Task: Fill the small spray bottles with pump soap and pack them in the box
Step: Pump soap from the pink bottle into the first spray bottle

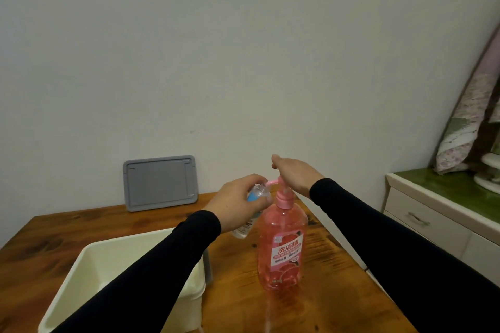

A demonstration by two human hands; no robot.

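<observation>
Gripping spray bottle, left hand

Home room, likely a bedroom. Wooden table against plain wall. Right: cream drawer cabinet, green top; floral quilt leaning in far corner.

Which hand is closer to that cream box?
Left. The left hand holds a small spray bottle just beyond the box; the right hand presses the pump farther right.
</observation>
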